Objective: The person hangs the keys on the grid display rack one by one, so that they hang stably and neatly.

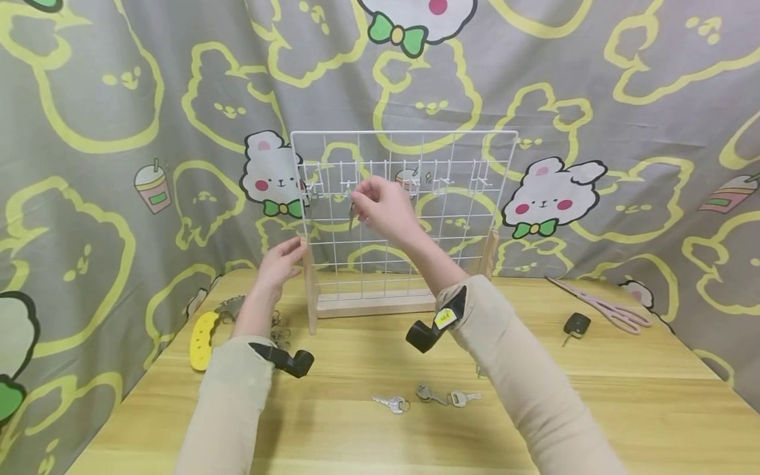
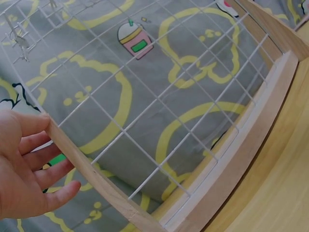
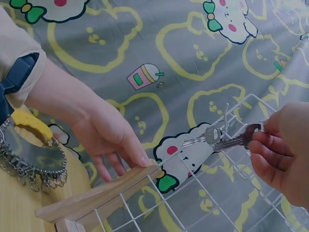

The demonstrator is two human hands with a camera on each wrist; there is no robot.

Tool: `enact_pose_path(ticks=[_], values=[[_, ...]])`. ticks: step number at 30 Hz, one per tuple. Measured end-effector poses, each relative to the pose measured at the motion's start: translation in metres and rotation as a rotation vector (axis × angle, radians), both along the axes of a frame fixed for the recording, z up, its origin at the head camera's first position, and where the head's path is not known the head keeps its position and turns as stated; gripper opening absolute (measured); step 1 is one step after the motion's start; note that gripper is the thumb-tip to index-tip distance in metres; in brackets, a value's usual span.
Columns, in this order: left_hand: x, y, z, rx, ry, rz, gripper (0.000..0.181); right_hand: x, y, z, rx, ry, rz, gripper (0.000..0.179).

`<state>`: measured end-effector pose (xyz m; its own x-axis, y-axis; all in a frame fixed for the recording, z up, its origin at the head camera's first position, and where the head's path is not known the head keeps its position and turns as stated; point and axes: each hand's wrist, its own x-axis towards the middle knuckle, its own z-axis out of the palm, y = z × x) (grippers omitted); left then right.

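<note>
My right hand (image 1: 386, 208) pinches a dark metal key (image 3: 236, 140) by its head, in front of the hooks of a white wire grid rack (image 1: 404, 133). Beside it in the right wrist view, a silver key (image 3: 208, 136) hangs at a hook, its blade pointing left. My left hand (image 2: 29, 164) holds the top of the rack's left wooden post (image 2: 96, 179) between thumb and fingers. Several white hooks (image 1: 442, 181) line the upper part of the grid. On the table in front lie a silver key (image 1: 393, 404), a greyish key (image 1: 430, 395) and another silver key (image 1: 465, 398).
Left of the rack lies a yellow curved piece (image 1: 203, 340) beside a large metal ring (image 3: 60, 166) carrying many small rings. Pink scissors (image 1: 611, 310) and a black car key (image 1: 576, 324) lie at the right. A patterned grey curtain (image 1: 570, 79) hangs behind the wooden table (image 1: 332, 435).
</note>
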<state>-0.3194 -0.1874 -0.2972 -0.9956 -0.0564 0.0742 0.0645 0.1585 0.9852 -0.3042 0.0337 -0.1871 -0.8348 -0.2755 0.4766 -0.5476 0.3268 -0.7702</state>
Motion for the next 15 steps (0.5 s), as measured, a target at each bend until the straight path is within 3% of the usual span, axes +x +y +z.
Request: enact_pose_path(ticks=[15], values=[[0.001, 0.0, 0.0, -0.002, -0.006, -0.004, 0.054, -0.005, -0.017, 0.005, -0.074, 0.002, -0.112, 0.013]])
